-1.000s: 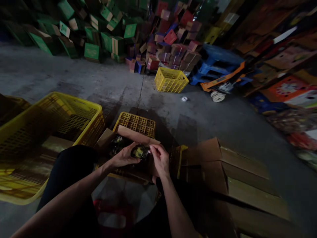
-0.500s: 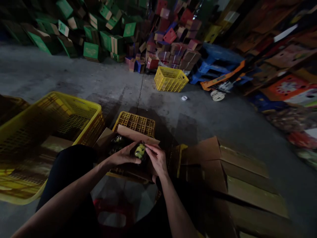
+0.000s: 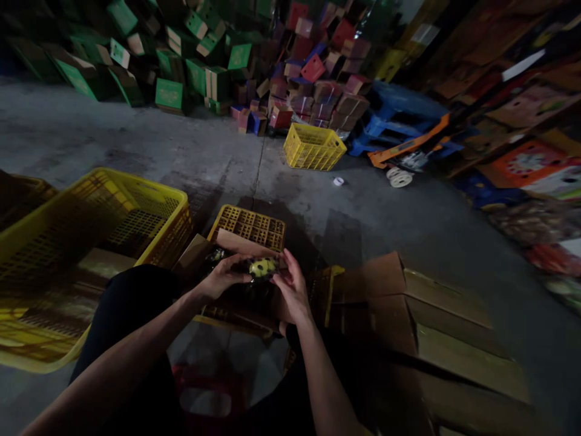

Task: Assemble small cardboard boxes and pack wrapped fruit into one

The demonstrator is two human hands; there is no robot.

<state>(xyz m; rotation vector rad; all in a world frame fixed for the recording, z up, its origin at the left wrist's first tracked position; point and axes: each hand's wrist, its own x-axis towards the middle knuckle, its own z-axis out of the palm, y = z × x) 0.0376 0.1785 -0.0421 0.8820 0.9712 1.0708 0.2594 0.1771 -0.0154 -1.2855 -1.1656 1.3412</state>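
A small yellow-green fruit in a dark wrapper (image 3: 263, 267) is held between both hands over an open cardboard box (image 3: 236, 244). My left hand (image 3: 221, 281) curls around its left side, fingers closed on it. My right hand (image 3: 292, 292) grips its right side. More dark-wrapped fruit lies inside the box, mostly hidden by shadow. The box rests on an upturned yellow crate (image 3: 251, 225).
A large yellow crate (image 3: 104, 209) stands at my left. Closed brown cartons (image 3: 422, 315) sit to my right. Farther off are a small yellow crate (image 3: 313, 147), blue pallets (image 3: 394, 115), a pallet jack (image 3: 403, 157) and heaps of green and red boxes (image 3: 204, 54).
Both hands have carried the wrapped fruit a little forward and upward over the box, and the fruit has turned between the fingers.
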